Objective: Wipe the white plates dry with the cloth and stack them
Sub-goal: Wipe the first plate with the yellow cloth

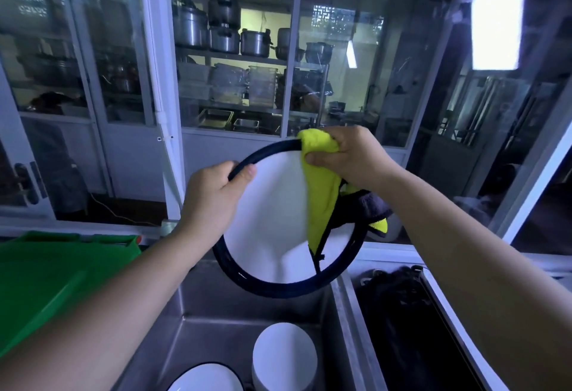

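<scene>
Aloft over a steel sink (210, 313), a dark-rimmed white plate (272, 214) is held tilted, face to the camera, mid-wipe. The left grip (216, 192) pinches the upper-left rim, thumb on the face. The right grip (349, 158) is closed round a bunched yellow cloth (322, 202) pressed at the top rim, its loose tail hanging down the plate's right side. A thorough job likely calls for flattening the cloth under the fingers and sweeping the whole face in arcs. The plate would then turn through the left grip to bring the rim and back within reach, the pinch firm on what may be a wet edge. Directly below in the sink lie a white stack (283, 356) and another rimmed plate (204, 378); a slip would land on them. A green tray (55, 279) sits at left, a dark bin (402, 313) at right, pots (223, 28) behind glass.
</scene>
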`<state>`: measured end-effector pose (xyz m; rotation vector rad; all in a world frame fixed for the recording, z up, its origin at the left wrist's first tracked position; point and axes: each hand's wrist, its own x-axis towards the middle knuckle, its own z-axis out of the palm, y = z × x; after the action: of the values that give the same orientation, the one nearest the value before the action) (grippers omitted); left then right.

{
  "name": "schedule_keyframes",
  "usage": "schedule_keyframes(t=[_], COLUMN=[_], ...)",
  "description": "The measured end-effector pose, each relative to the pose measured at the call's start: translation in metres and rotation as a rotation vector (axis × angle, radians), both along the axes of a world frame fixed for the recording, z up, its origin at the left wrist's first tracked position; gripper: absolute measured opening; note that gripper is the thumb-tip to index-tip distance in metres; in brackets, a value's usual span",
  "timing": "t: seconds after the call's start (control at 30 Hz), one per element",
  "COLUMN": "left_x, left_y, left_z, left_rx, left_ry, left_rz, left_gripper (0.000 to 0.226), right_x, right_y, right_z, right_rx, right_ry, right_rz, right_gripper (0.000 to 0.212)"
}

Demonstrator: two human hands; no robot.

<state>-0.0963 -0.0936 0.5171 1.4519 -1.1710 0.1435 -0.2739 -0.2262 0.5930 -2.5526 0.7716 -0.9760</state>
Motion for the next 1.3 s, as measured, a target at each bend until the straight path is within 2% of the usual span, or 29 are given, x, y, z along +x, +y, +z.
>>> schedule_keyframes(t=[0.07,0.17,0.33,0.4,0.47,0.53,0.6,0.8,0.9,1.0,1.1,1.17,1.23,1.3], left_x=[0.004,0.005,-0.007,-0.009,-0.001,0.016,0.035,0.051,0.048,0.039,0.023,0.012,0.008,0.009], left_y=[0.002,0.003,-0.006,-0.009,-0.009,-0.004,-0.001,-0.013,-0.011,-0.007,-0.009,-0.011,-0.013,-0.011], left_z=[-0.006,-0.013,-0.029,-0.039,-0.047,-0.045,-0.028,0.019,0.006,-0.002,0.007,0.009,0.008,0.004], left_rx=[-0.062,-0.145,-0.375,-0.383,-0.266,-0.114,-0.020,0.323,0.309,0.219,0.201,0.222,0.222,0.206], left_ry=[0.154,0.314,0.593,0.627,0.648,0.642,0.549,-0.055,-0.103,-0.038,-0.155,-0.252,-0.239,-0.187], left_rz=[0.002,0.032,0.151,0.202,0.151,0.005,-0.134,-0.207,-0.115,-0.079,-0.061,-0.055,-0.045,-0.028], left_gripper=[0.050,0.047,0.045,0.039,0.040,0.038,0.029,0.045,0.044,0.042,0.043,0.044,0.044,0.046], right_x=[-0.007,-0.011,0.006,0.012,0.011,0.005,-0.002,-0.005,-0.006,-0.003,0.012,0.027,0.034,0.031], right_y=[-0.009,-0.013,0.008,0.015,0.016,0.012,0.007,-0.001,-0.003,-0.007,-0.003,0.005,0.007,0.000], right_z=[-0.014,-0.043,-0.100,-0.112,-0.112,-0.107,-0.099,-0.074,-0.062,-0.039,-0.012,-0.003,-0.001,-0.003], right_rx=[0.180,0.337,0.843,0.885,0.806,0.745,0.700,0.387,0.331,0.182,-0.144,-0.372,-0.429,-0.364], right_ry=[-0.186,-0.440,-0.934,-1.022,-1.027,-0.987,-0.918,-0.464,-0.354,-0.199,0.084,0.292,0.344,0.263], right_rz=[-0.031,-0.104,-0.173,-0.220,-0.257,-0.244,-0.194,-0.149,-0.112,-0.081,-0.065,-0.031,-0.002,0.022], right_gripper=[0.015,0.015,0.020,0.022,0.024,0.023,0.024,0.019,0.016,0.008,0.027,0.032,0.031,0.029])
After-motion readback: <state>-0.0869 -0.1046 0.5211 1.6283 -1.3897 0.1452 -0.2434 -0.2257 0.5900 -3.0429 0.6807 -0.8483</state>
